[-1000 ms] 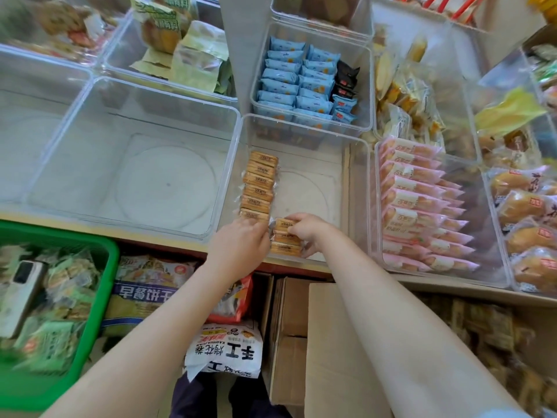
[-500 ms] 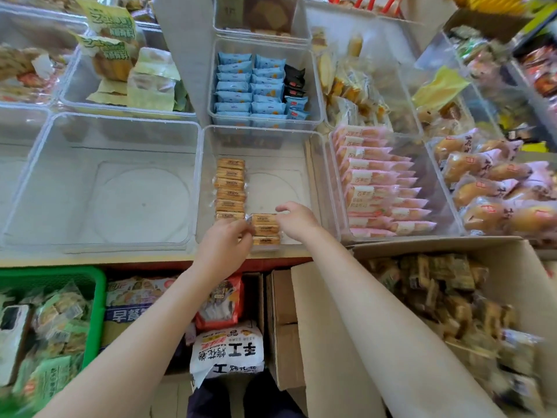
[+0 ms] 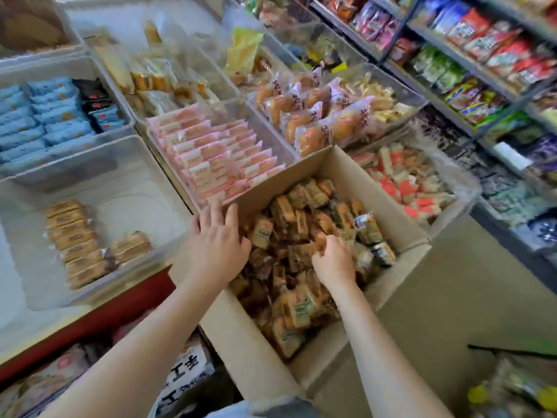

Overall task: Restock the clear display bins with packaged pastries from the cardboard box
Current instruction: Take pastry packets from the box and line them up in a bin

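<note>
An open cardboard box (image 3: 342, 165) stands in front of me, full of loose packaged pastries (image 3: 298, 224) in clear wrappers. My left hand (image 3: 217, 240) hovers flat over the box's left side, its fingers spread and straight above the packs. Deeper in the pile, my right hand (image 3: 333, 260) has its fingers curled round a pastry pack. To the left sits the clear display bin (image 3: 126, 164). It holds one long row of pastries (image 3: 72, 242) and a short second row (image 3: 131, 245) beside it.
Neighbouring clear bins hold pink packs (image 3: 211, 152), blue packs (image 3: 45, 122) and wrapped buns (image 3: 316, 116). A lined box of red-and-white packs (image 3: 407, 179) stands right of the cardboard box. Snack shelves (image 3: 482, 55) run along the right. Bagged goods (image 3: 187, 375) lie under the red counter edge.
Both hands left the short pastry row in the clear bin and moved right into the cardboard box. My view swung right with them.
</note>
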`<action>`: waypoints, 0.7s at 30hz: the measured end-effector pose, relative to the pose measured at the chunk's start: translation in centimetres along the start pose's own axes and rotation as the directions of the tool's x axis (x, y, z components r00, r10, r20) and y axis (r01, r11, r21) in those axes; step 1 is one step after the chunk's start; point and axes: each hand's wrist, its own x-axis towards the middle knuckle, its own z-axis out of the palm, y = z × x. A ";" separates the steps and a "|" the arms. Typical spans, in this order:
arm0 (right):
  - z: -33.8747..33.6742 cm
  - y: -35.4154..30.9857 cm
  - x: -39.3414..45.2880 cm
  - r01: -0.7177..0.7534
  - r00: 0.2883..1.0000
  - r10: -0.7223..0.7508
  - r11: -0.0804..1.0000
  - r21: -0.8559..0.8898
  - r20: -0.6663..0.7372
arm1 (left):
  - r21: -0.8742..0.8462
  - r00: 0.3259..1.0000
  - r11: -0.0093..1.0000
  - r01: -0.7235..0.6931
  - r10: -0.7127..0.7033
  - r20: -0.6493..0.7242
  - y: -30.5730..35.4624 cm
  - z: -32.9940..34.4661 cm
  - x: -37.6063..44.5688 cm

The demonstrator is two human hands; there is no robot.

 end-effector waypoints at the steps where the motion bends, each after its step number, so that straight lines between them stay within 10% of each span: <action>1: 0.3 0.5 0.4 0.011 0.999 -0.011 1.000 -0.022 0.035 | 0.042 1.000 0.999 0.014 -0.014 0.000 0.1 0.5 0.2; 12: 3.0 -2.9 2.9 0.014 0.974 0.058 0.949 -0.315 0.219 | 0.055 0.999 0.998 0.030 -0.028 -0.034 -0.4 0.9 0.5; 21: -1.2 -6.3 0.8 -0.105 0.940 -0.007 0.945 0.308 0.341 | -0.096 0.995 0.991 -0.093 0.090 -0.033 -0.9 0.2 -0.1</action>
